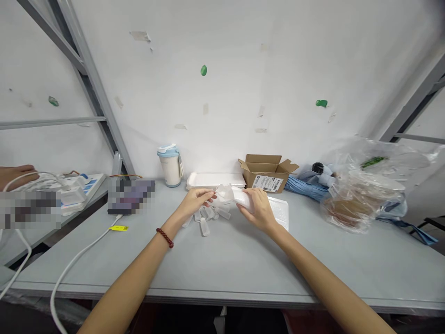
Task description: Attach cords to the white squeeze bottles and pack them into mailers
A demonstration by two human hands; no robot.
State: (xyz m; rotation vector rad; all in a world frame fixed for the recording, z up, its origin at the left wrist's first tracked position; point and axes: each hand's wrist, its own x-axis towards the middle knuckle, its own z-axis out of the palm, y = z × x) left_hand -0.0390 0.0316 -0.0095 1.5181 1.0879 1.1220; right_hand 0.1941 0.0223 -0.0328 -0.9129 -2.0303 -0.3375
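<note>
Two people's hands show, and the far-left one, a co-worker's hand, rests at the edge of the view above a white tray on a separate side bench, with white cable looped nearby. A white cable with a yellow tag crosses the left part of the main grey bench and drops over its front edge, and a pixelated, unreadable patch sits near the back edge beside a blue-lidded tumbler. The person's left hand, with a red bead bracelet at the wrist, reaches in from the front, its fingers held together with the tips against a white object in clear plastic film. That object is held off the bench between both hands, near mid-bench. The right hand curls its fingers over the object's right end. Small clear plastic tubes lie just below the left hand, a white foam tray lies just under the right, and a wide strip of grey bench runs from the hands to the front edge. Along the back edge stand another white tray and an open cardboard box, then blue cloth and a bulky clear plastic bag towards the right.
</note>
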